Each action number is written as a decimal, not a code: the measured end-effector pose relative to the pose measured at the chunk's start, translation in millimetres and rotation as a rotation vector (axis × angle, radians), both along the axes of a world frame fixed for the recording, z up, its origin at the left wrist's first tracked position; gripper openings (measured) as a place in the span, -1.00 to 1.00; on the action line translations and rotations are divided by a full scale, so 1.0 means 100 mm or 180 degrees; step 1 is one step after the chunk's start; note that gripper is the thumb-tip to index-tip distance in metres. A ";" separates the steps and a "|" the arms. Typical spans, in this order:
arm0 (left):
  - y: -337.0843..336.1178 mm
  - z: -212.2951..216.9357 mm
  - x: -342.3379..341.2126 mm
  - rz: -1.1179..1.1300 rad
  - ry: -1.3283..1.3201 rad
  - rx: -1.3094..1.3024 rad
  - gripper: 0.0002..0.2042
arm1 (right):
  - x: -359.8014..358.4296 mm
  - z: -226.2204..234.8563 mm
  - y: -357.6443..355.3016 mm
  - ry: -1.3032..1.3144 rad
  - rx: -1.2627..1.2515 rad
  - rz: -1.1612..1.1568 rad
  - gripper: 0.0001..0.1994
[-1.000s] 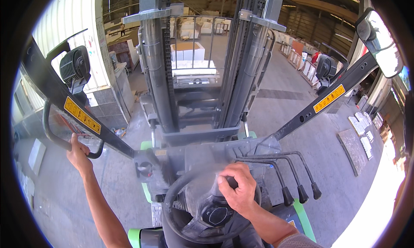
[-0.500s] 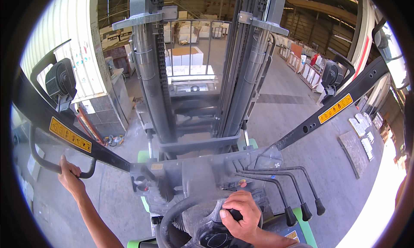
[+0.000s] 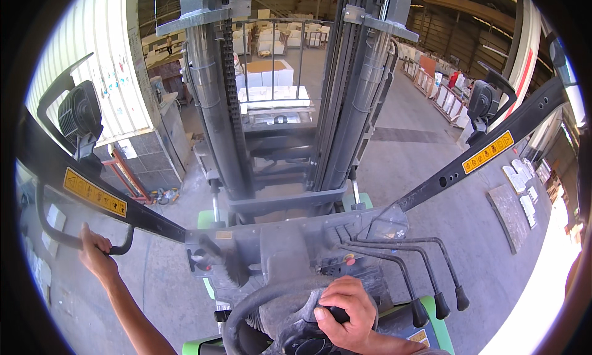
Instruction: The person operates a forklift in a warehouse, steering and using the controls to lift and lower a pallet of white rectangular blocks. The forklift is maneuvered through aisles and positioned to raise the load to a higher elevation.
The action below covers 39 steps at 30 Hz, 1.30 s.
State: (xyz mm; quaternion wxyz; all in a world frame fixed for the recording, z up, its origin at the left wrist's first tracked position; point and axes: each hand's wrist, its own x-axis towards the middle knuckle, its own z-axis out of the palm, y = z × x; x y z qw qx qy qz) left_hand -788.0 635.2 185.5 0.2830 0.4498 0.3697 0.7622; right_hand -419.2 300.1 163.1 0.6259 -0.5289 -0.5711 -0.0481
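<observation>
I am seated at the controls of a forklift. My left hand (image 3: 97,251) is closed round a black grab handle (image 3: 41,214) beside the left roof pillar. My right hand (image 3: 349,312) grips the dark spinner knob (image 3: 337,313) on the right side of the steering wheel (image 3: 239,312). To the right of that hand, apart from it, several bent black control levers (image 3: 424,264) rise from the dusty dashboard (image 3: 285,250). A red button (image 3: 349,260) sits just above my right hand. The palm hides part of the knob.
Ahead stands the lift mast (image 3: 213,96) with chains, and white blocks (image 3: 271,94) show beyond its load guard. A ribbed white wall (image 3: 80,53) is close on the left. Stone slabs (image 3: 507,216) lie on the right floor, and racked slabs (image 3: 445,99) line the far right.
The view has shifted slightly, and the pillars and mast sit a little wider in it. Both hands keep their grips, with the right hand almost unmoved on the knob.
</observation>
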 end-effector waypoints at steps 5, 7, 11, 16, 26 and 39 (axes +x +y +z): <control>-0.06 0.02 -0.04 0.0000 0.0027 -0.0013 -0.57 | -0.05 0.00 -0.03 -0.0154 -0.0006 -0.0098 -0.82; -0.07 0.03 -0.06 -0.0056 -0.0003 -0.0034 -0.57 | -0.07 0.00 -0.04 -0.0163 -0.0011 -0.0146 -0.82; -0.08 0.02 -0.07 -0.0027 -0.0002 -0.0060 -0.58 | -0.08 -0.01 -0.04 -0.0199 0.0038 -0.0169 -0.82; -0.06 0.01 -0.06 -0.0005 0.0047 -0.0029 -0.57 | -0.07 -0.05 -0.01 -0.0211 0.0167 -0.0223 -0.82; 0.01 -0.03 -0.06 0.0065 0.0061 -0.0040 -0.55 | -0.04 -0.12 0.04 -0.0105 0.0341 -0.0132 -0.79; 0.01 -0.01 -0.03 0.0030 0.0054 -0.0027 -0.58 | 0.03 -0.08 0.00 0.0056 0.0123 0.0041 -0.74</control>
